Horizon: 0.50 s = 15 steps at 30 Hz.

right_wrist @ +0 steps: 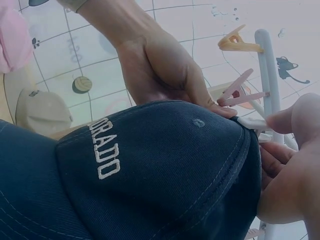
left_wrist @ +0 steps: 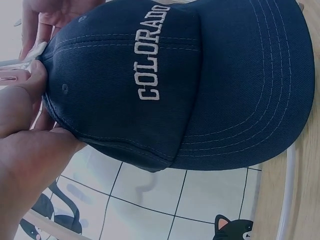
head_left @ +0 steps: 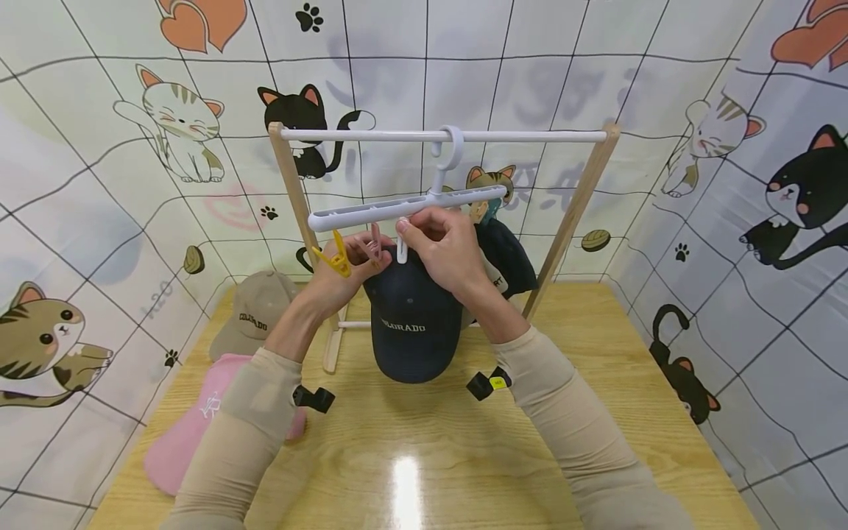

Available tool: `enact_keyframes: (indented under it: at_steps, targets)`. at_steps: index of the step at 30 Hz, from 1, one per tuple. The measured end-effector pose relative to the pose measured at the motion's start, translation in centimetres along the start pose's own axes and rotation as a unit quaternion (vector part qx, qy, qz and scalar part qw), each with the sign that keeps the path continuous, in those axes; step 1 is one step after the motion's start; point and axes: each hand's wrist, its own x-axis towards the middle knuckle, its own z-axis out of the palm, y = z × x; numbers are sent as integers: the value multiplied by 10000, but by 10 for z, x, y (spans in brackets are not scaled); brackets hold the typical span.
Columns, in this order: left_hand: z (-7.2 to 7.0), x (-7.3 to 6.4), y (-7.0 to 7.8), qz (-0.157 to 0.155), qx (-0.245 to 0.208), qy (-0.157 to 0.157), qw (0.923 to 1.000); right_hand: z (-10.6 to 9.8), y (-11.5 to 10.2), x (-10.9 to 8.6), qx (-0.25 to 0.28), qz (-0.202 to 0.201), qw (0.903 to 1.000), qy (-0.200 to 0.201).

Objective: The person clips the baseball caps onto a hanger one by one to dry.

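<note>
A navy baseball cap (head_left: pixel 411 353) lettered COLORADO hangs brim down below a white clip hanger (head_left: pixel 371 215). My left hand (head_left: pixel 339 276) holds the cap's edge between thumb and fingers, as the left wrist view shows. Thumb and fingers of my right hand (head_left: pixel 450 246) pinch a white clip (right_wrist: pixel 251 123) at the same edge of the cap. Whether its jaws bite the fabric is hard to tell. A pink clip (right_wrist: pixel 244 92) and a yellow clip (head_left: pixel 336 259) dangle from the hanger beside my left hand.
The hanger hooks over the white rail (head_left: pixel 530 137) of a wooden-sided rack (head_left: pixel 571 221). Behind my right hand hangs another dark cap (head_left: pixel 509 254). On the table (head_left: pixel 563 412), a beige cap (head_left: pixel 260 298) and a pink cap (head_left: pixel 192 427) lie at the left.
</note>
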Motion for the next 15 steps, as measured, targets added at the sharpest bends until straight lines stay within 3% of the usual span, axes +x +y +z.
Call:
enact_keyframes:
  at_steps: [15]
  targets:
    - [-2, 1, 0, -28, 175, -14, 9998, -2, 3, 1, -40, 13, 9999, -132]
